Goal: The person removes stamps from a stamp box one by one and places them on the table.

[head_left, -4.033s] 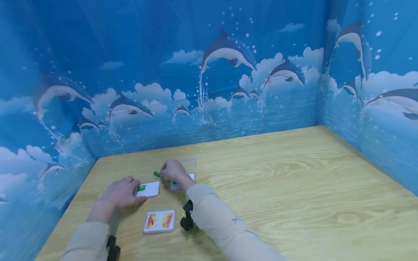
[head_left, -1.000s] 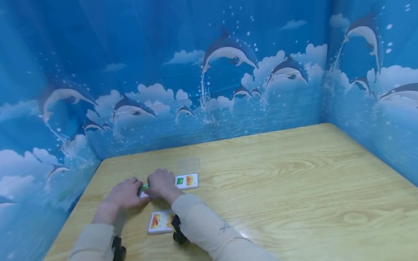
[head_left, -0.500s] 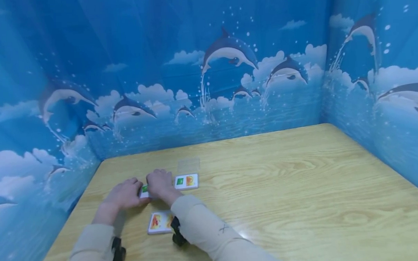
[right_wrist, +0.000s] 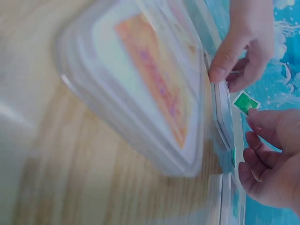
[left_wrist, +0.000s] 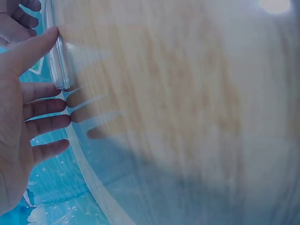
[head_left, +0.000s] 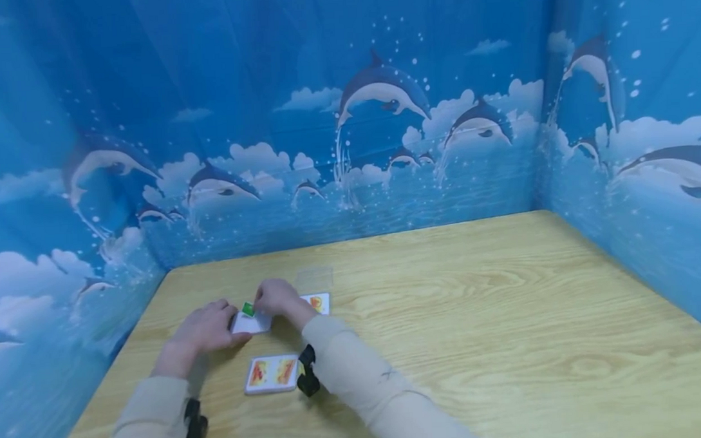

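Note:
My left hand point(head_left: 206, 326) holds the left end of a white rectangular card point(head_left: 255, 323) between thumb and fingers; the card looks thick and clear-edged. In the left wrist view the thumb and index finger meet the edges of that card point(left_wrist: 57, 63). Just over its top, my right hand point(head_left: 279, 297) pinches a small green square piece with a white border point(head_left: 248, 309). The right wrist view shows this green piece point(right_wrist: 246, 102) tilted between thumb and fingertip. Behind the right hand, a second white card point(head_left: 319, 304) with an orange picture is partly hidden.
Nearer me lies a third thick card point(head_left: 271, 374) with two orange-red pictures. A clear sheet point(head_left: 314, 277) lies at the back. The wooden table point(head_left: 476, 318) extends to the right, and a blue dolphin-print curtain point(head_left: 347, 116) stands around it.
My right hand first carried a green piece over to the left card and pressed there. Now it has lifted and drawn back slightly right, the green piece tilted up. The left hand stays put.

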Demonstrator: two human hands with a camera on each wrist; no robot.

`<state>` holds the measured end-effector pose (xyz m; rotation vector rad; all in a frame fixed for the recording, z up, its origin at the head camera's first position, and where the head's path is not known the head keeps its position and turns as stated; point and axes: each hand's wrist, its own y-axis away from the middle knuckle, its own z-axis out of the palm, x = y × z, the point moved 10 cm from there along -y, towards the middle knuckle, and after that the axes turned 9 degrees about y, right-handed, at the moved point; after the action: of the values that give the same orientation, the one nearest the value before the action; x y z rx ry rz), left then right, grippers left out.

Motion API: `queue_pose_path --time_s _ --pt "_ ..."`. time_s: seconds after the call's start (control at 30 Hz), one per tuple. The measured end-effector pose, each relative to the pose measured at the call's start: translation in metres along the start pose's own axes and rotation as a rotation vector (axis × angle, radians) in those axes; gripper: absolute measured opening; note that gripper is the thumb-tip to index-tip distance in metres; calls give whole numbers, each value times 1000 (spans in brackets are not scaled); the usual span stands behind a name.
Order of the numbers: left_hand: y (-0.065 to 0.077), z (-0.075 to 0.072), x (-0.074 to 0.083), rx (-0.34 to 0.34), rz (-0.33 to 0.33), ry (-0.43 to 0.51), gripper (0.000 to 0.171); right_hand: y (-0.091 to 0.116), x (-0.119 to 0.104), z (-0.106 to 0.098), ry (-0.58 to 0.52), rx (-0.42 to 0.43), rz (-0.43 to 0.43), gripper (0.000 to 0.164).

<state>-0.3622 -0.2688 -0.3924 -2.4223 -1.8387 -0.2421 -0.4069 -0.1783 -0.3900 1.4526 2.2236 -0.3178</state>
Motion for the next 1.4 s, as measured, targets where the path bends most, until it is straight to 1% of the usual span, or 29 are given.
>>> queue_pose_path --time_s 0.07,0.13,0.2,0.37,0.57,0.8,0.87,0.9,1.03,1.1,1.17,1.27,1.33,1.4 --pt "-1 0 0 -4 -1 5 70 0 7 -1 -130 0 28 8" --pt "-1 -1 1 -6 -4 9 71 0 13 -2 -211 11 51 7" --pt "-2 -1 1 -9 -8 2 70 -1 17 -4 -239 27 57 8" --pt "-2 -3 2 -10 -9 -23 68 -4 22 -6 -266 49 67 11" --pt "-1 -2 2 -14 -6 -24 67 -7 26 -4 -269 54 97 12" --pt "1 -1 2 -9 -6 -27 67 -4 28 -3 -305 88 160 11" --pt "1 -1 2 -10 -9 -24 67 -4 27 -3 -291 95 170 11" --pt "1 -1 1 -7 -9 -25 67 -5 26 -3 -265 95 167 11" --pt "-1 -1 1 -9 -15 -26 69 -8 24 -4 -101 92 150 12" --pt "-2 -1 1 -8 -10 -28 70 -8 24 -4 -69 90 143 13" --pt "-2 -1 0 -6 -10 -22 71 -6 26 -3 -120 87 151 14" --pt "-1 -1 0 -2 -11 -16 73 -4 27 -6 -177 93 122 15" --pt "-1 0 -1 -2 -14 -15 73 -5 26 -9 -186 97 92 17" --pt "0 0 -1 -7 -17 -18 74 -6 27 -12 -172 102 60 19"
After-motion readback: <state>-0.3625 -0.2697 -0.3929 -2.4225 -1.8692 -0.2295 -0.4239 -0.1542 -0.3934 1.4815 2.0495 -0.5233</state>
